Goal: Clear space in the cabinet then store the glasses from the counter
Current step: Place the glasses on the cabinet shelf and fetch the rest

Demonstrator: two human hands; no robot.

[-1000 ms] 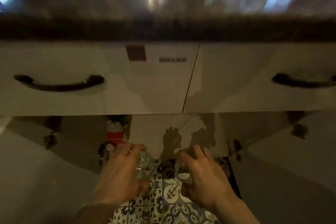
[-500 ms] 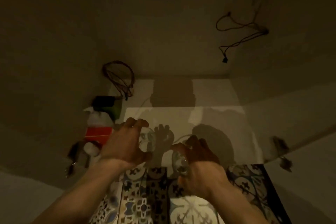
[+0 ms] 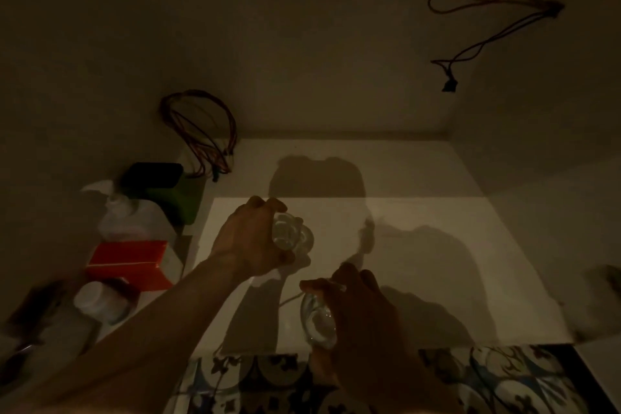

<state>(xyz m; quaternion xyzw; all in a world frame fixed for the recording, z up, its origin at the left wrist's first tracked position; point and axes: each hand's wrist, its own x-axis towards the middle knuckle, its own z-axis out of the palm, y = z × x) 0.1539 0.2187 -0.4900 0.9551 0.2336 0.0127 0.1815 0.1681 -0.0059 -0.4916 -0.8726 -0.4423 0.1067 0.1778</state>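
Observation:
I look into a dim lower cabinet with a pale floor (image 3: 420, 245). My left hand (image 3: 248, 239) reaches in over the cabinet floor and grips a clear faceted glass (image 3: 290, 235), held just above or on the floor; I cannot tell which. My right hand (image 3: 363, 309) is nearer the front edge and grips a second clear glass (image 3: 317, 321), tilted on its side in my fingers.
Along the cabinet's left side stand a white spray bottle (image 3: 124, 212), a green and black container (image 3: 164, 188), a red box (image 3: 131, 264) and a white-capped jar (image 3: 97, 302). Wire loops (image 3: 201, 131) hang at the back left, a cord (image 3: 487, 30) at upper right. Patterned floor tiles (image 3: 504, 380) lie in front.
The view went from the drawer fronts down into the cabinet. Both hands moved forward with the glasses; the left now reaches deeper over the cabinet floor than the right.

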